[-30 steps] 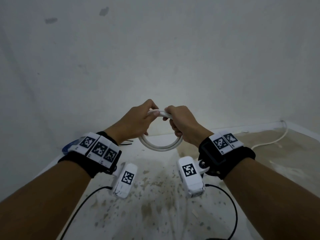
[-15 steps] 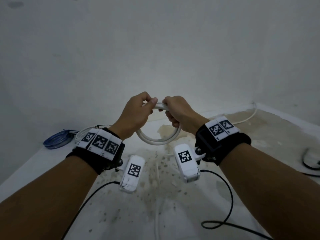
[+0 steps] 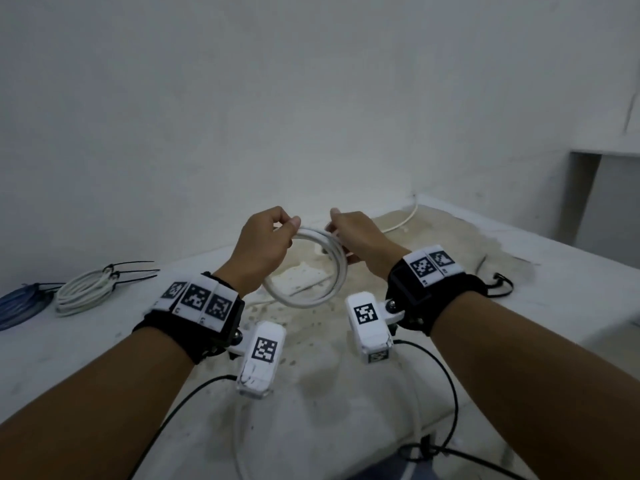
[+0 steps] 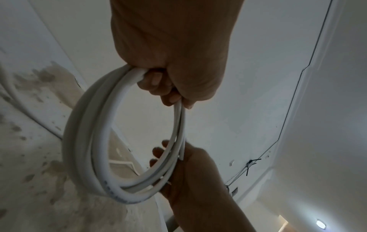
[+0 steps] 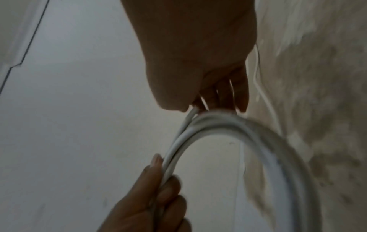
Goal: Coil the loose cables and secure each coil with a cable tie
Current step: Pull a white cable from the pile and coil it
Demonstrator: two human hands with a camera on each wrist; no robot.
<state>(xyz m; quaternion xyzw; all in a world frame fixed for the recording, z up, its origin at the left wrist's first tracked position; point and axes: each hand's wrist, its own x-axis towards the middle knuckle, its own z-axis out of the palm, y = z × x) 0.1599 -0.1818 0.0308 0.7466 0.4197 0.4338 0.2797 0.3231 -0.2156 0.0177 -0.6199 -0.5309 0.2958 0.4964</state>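
Note:
A white cable coil [image 3: 313, 271] of several loops hangs in the air above the stained table [image 3: 346, 393], held between both hands. My left hand [image 3: 266, 244] grips its top left with fingers curled round the strands [image 4: 139, 73]. My right hand [image 3: 353, 237] grips the top right side of the coil [image 5: 208, 122], fingers wrapped round it. In the left wrist view the coil [image 4: 95, 141] forms a full ring, and a cut cable end [image 4: 181, 155] lies against my right hand [image 4: 190, 172]. No cable tie shows on this coil.
A white coil [image 3: 86, 289] bound with black cable ties [image 3: 135, 271] lies at the table's back left, beside a blue coil [image 3: 20, 306]. A loose white cable [image 3: 401, 220] runs along the far wall. Black wrist-camera leads [image 3: 446, 393] trail near the front edge.
The head view has shifted, so the finished coils at the left show more. My hands have drawn slightly apart along the coil, which now hangs more open and tilted.

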